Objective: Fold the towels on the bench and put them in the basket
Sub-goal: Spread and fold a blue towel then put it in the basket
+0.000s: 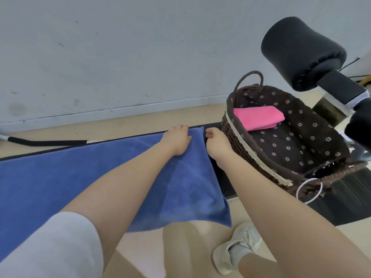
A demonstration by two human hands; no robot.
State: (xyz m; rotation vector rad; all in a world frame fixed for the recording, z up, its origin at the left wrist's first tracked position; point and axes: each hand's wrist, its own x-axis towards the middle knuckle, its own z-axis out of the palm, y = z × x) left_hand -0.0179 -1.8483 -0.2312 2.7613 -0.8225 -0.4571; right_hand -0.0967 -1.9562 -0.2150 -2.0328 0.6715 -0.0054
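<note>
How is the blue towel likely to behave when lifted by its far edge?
Probably floppy: the blue towel already droops over the bench edge near the knee. Its terry-like pile likely grips rather than slips. Looks light enough for the left hand alone.

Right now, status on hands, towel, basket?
Left hand flat on blue towel at far corner. Right hand at the same edge, grip unclear. Towel spread on bench, unfolded. Pink towel folded in basket. Nothing in the way.
</note>
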